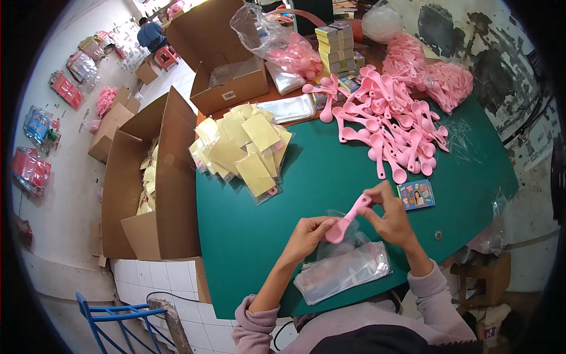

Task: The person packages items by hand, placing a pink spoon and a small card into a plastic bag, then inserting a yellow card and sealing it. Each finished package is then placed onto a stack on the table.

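Observation:
A pink measuring spoon (348, 221) is held slantwise above the near side of the table. My right hand (390, 217) pinches the upper end of its handle. Down by the spoon's bowl, my left hand (311, 236) has thumb and fingers closed on a thin clear plastic bag (352, 237), which shows around and behind the bowl. A stack of flat clear bags (343, 272) lies just below both hands. Close beyond my right hand is a small blue printed card (416, 194), flat on the green table (247, 236).
Loose pink spoons (407, 127) are heaped at the back right. Packed bags with yellowish cards (242, 147) pile up at the left, beside a tall open carton (177, 177). Card bundles (336, 47) stand at the back. A blue metal frame (121, 310) is at lower left; a person (151, 35) sits far off.

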`<state>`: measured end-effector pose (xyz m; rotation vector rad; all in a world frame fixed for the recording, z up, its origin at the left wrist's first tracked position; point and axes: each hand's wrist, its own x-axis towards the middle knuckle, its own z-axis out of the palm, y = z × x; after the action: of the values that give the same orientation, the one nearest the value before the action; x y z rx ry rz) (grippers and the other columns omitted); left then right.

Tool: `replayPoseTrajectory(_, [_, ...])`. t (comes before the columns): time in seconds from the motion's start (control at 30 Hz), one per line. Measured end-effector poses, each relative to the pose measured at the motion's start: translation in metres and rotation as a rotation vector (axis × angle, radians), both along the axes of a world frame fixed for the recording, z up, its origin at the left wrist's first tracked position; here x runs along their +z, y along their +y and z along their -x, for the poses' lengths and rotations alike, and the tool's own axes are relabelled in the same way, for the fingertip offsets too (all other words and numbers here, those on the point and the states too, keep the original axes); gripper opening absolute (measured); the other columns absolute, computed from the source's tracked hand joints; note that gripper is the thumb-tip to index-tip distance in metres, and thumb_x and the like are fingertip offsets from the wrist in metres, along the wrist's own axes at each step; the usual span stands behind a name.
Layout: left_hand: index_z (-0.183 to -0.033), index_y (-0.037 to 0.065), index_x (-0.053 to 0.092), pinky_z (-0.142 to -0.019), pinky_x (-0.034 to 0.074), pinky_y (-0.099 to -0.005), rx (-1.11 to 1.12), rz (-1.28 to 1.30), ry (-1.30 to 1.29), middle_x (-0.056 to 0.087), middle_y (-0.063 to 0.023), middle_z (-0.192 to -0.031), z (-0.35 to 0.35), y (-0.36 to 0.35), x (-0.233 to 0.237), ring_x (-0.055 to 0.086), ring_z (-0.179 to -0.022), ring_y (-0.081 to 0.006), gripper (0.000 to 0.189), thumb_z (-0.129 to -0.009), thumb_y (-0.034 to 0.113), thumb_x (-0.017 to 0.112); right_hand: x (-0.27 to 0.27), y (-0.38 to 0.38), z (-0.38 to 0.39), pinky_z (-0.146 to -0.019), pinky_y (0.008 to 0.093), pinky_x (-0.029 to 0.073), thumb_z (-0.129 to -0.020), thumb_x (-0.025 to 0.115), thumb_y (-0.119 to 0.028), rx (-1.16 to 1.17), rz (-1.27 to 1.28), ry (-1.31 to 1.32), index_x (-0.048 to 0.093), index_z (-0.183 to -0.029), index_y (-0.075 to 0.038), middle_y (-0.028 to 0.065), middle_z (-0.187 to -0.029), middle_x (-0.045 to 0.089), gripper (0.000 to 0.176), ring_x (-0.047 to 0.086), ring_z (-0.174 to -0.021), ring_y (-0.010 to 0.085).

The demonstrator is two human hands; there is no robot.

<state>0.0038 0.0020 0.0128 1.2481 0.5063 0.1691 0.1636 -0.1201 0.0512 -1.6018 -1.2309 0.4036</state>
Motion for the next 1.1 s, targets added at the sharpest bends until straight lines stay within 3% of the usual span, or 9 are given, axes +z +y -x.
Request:
replayPoseTrajectory(0.13, [-0.105, -0.005, 0.059, -0.073, 0.047, -0.0219, -0.196, -0.19, 0.116, 0.063, -0.0053, -0.087, -0.006, 0.001, 0.0, 0.058, -0.078, -0.0097, 0.034, -0.093, 0.024, 0.046, -0.005, 0.005, 0.004, -0.066, 0.0266, 0.049, -0.077, 0.063, -0.005, 0.148, 0.024, 0.026, 0.045, -0.096, 0.001, 0.0128, -0.082, 0.06, 0.027, 0.062, -0.075, 0.0167])
replayPoseTrajectory(0.23, [-0.111, -0.004, 0.055, -0.076, 0.045, -0.0216, 0.006, -0.068, -0.106, 0.061, -0.0073, -0.094, -0.006, -0.003, 0.007, 0.058, -0.081, -0.011, 0.035, -0.093, 0.024, 0.045, 0.0, 0.003, 0.007, -0.066, 0.027, 0.048, -0.076, 0.064, -0.004, 0.005, 0.005, 0.256, 0.046, -0.095, 0.001, 0.0134, -0.083, 0.061, 0.026, 0.062, -0.074, 0.017])
replayPoseTrajectory(0.33, [-0.114, -0.006, 0.051, -0.077, 0.046, -0.0236, -0.263, -0.124, -0.074, 0.061, -0.0095, -0.1, -0.001, 0.008, 0.008, 0.059, -0.085, -0.0135, 0.039, -0.095, 0.026, 0.04, 0.003, -0.002, 0.005, -0.068, 0.0268, 0.048, -0.078, 0.059, -0.001, -0.063, 0.0, 0.289, 0.051, -0.095, 0.001, 0.0125, -0.085, 0.061, 0.018, 0.061, -0.074, 0.0163])
replayPoseTrajectory(0.57, [-0.111, -0.006, 0.051, -0.077, 0.05, -0.0308, -0.213, 0.108, -0.042, 0.06, -0.0152, -0.102, -0.009, 0.002, 0.017, 0.061, -0.088, -0.0213, 0.043, -0.096, 0.029, 0.033, 0.005, -0.016, 0.008, -0.08, 0.0317, 0.045, -0.07, 0.046, 0.013, 0.19, -0.074, -0.254, 0.062, -0.104, -0.009, 0.0112, -0.11, 0.054, 0.043, 0.053, -0.096, 0.0245])
replayPoseTrajectory(0.63, [-0.111, -0.006, 0.051, -0.076, 0.05, -0.0314, -0.247, 0.069, -0.04, 0.06, -0.0157, -0.102, -0.011, 0.004, 0.018, 0.061, -0.089, -0.0217, 0.042, -0.096, 0.029, 0.033, 0.003, -0.029, -0.014, -0.082, 0.0345, 0.043, -0.071, 0.05, 0.007, 0.024, -0.01, -0.134, 0.062, -0.105, -0.01, 0.0134, -0.115, 0.048, 0.04, 0.047, -0.103, 0.0291])
replayPoseTrajectory(0.7, [-0.113, -0.006, 0.05, -0.076, 0.05, -0.0307, -0.142, 0.149, -0.009, 0.06, -0.0163, -0.103, -0.011, 0.004, 0.027, 0.061, -0.089, -0.0212, 0.042, -0.097, 0.027, 0.031, -0.003, -0.046, -0.048, -0.079, 0.036, 0.043, -0.073, 0.058, -0.003, -0.497, 0.245, -0.137, 0.061, -0.103, -0.004, 0.0152, -0.11, 0.048, 0.03, 0.049, -0.097, 0.0291])
replayPoseTrajectory(0.77, [-0.114, -0.006, 0.05, -0.077, 0.05, -0.0303, -0.137, 0.147, 0.004, 0.06, -0.0164, -0.103, -0.01, 0.007, 0.028, 0.061, -0.09, -0.0211, 0.041, -0.097, 0.027, 0.032, -0.036, -0.068, -0.083, -0.075, 0.0379, 0.043, -0.075, 0.063, -0.014, -0.814, 0.348, -0.541, 0.059, -0.1, 0.001, 0.0172, -0.1, 0.051, 0.029, 0.052, -0.088, 0.0306])
replayPoseTrajectory(1.03, [-0.116, -0.004, 0.051, -0.078, 0.05, -0.0286, -0.154, 0.053, -0.028, 0.062, -0.0157, -0.1, -0.011, 0.012, 0.021, 0.061, -0.09, -0.0204, 0.04, -0.096, 0.026, 0.037, -0.018, -0.068, -0.073, -0.069, 0.0392, 0.044, -0.078, 0.06, -0.01, -0.957, 0.543, -0.458, 0.055, -0.09, 0.002, 0.0176, -0.083, 0.058, 0.017, 0.057, -0.075, 0.0332])
replayPoseTrajectory(1.1, [-0.116, -0.004, 0.051, -0.078, 0.05, -0.0283, -0.163, 0.096, -0.035, 0.062, -0.0151, -0.099, -0.011, 0.01, 0.023, 0.061, -0.09, -0.0197, 0.039, -0.096, 0.026, 0.037, -0.003, -0.065, -0.063, -0.06, 0.0343, 0.047, -0.079, 0.059, -0.005, -0.756, 0.305, -0.285, 0.054, -0.09, 0.001, 0.0137, -0.08, 0.06, 0.014, 0.059, -0.067, 0.0247])
